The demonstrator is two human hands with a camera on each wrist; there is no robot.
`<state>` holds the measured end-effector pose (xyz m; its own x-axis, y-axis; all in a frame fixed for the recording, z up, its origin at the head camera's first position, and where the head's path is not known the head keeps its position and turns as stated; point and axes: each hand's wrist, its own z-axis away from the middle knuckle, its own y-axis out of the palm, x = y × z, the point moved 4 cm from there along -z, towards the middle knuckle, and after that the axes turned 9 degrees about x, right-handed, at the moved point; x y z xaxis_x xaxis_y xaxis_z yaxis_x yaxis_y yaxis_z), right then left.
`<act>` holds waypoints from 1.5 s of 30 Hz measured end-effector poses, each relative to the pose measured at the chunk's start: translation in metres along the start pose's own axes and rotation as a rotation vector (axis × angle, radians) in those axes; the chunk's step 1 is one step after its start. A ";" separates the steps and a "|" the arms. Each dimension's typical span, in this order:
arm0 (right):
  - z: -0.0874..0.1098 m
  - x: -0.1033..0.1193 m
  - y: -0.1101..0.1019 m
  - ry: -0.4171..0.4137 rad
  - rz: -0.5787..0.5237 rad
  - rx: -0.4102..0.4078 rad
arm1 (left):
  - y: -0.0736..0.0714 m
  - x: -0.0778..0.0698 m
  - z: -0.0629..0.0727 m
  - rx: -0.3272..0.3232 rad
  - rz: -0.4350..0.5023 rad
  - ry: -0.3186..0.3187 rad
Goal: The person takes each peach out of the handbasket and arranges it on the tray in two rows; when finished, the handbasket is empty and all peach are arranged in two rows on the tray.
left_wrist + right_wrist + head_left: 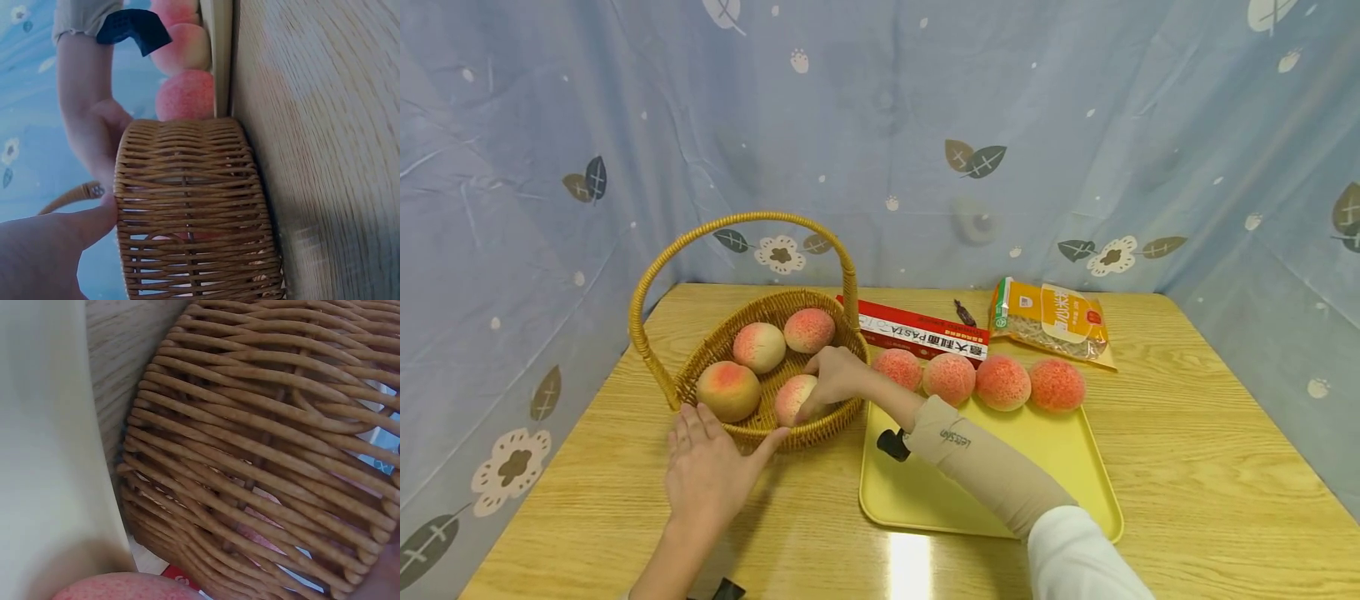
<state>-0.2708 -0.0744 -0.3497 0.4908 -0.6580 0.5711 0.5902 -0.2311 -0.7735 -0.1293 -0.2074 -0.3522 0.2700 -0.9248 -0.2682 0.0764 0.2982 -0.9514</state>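
Note:
A tan wicker basket (pixel 811 437) with a tall arched handle (pixel 638 310) stands at the left of the table. Inside it, my right hand (pixel 837 375) holds a pale pink-and-cream peach (pixel 792 402) low near the front right wall. Three other peaches lie in the basket: a yellowish one (pixel 728 392), a cream-and-pink one (pixel 760 347) and a pinker one (pixel 808 331). My left hand (pixel 711 467) rests on the front rim, its fingers straight and thumb spread along the edge. Seen from the left wrist, the thumb (pixel 94 222) touches the woven rim.
Right of the basket lies a yellow tray (pixel 940 508), with several redder peaches (pixel 1003 383) lined up along its far edge. Behind them are a red pasta box (pixel 917 329), a small dark object (pixel 965 313) and an orange food packet (pixel 1051 321). A blue patterned curtain hangs behind.

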 end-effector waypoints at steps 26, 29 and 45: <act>0.053 -0.021 -0.012 -0.192 -0.793 -0.375 | 0.002 -0.001 0.002 -0.030 -0.001 0.021; 0.064 -0.024 -0.016 -0.207 -0.840 -0.413 | 0.001 -0.001 0.002 -0.051 -0.010 0.031; 0.114 -0.059 -0.023 -0.120 -0.903 -0.549 | -0.001 -0.001 0.000 -0.054 0.024 0.028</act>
<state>-0.2404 0.0512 -0.3343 0.0933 -0.0130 0.9956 0.4116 -0.9100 -0.0504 -0.1299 -0.2074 -0.3508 0.2444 -0.9238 -0.2947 0.0179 0.3081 -0.9512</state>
